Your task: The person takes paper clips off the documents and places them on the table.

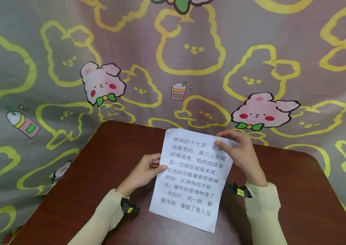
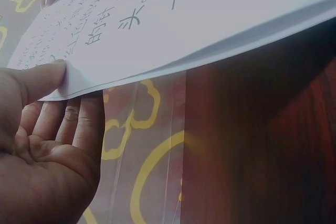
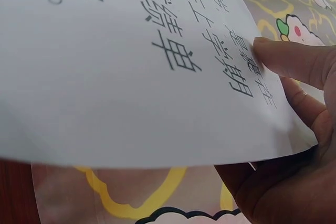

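The left hand (image 1: 141,173) pinches the printed sheet (image 1: 188,190) by its left edge, the right hand (image 1: 244,155) its top right corner; gentle pulling should keep it flat

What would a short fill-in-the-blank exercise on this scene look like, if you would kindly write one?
1. In the head view, the person's bare left hand pinches the white rectangular printed paper by its ____ edge.
2. The bare right hand holds the paper near its top ____ corner.
3. On the grey patterned fabric backdrop, the large rabbit outlines are coloured ____.

Missing words: left; right; yellow.
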Action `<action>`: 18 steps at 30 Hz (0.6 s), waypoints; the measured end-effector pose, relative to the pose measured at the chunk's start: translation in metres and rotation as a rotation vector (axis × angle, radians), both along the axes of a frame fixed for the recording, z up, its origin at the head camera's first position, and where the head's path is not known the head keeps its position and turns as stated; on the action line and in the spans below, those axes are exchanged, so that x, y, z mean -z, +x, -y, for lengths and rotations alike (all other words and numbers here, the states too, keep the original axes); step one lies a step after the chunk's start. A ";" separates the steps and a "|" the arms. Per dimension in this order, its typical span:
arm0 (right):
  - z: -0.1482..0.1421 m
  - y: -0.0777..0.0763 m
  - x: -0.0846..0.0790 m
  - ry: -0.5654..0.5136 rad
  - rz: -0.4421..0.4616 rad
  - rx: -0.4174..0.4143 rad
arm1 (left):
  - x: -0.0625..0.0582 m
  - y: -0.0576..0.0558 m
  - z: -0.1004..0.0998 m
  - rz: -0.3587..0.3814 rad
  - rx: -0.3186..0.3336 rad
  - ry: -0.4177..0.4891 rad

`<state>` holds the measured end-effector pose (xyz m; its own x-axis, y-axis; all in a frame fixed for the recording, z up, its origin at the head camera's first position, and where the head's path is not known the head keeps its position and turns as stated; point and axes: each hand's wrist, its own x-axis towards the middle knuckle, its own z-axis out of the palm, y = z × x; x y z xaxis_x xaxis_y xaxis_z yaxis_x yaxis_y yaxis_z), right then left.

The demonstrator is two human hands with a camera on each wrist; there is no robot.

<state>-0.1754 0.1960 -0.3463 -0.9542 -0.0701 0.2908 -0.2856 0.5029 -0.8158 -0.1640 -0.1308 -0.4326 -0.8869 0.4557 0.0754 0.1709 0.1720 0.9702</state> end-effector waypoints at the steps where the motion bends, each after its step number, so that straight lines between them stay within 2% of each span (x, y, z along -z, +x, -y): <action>1: 0.000 0.000 0.000 0.001 -0.002 -0.001 | 0.000 0.000 0.000 -0.001 0.000 0.000; 18: -0.001 0.001 -0.001 -0.025 0.017 -0.010 | 0.002 -0.001 0.000 0.007 -0.010 -0.011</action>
<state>-0.1748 0.1968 -0.3456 -0.9584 -0.0722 0.2762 -0.2762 0.4795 -0.8329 -0.1648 -0.1308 -0.4343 -0.8920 0.4474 0.0646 0.1625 0.1842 0.9694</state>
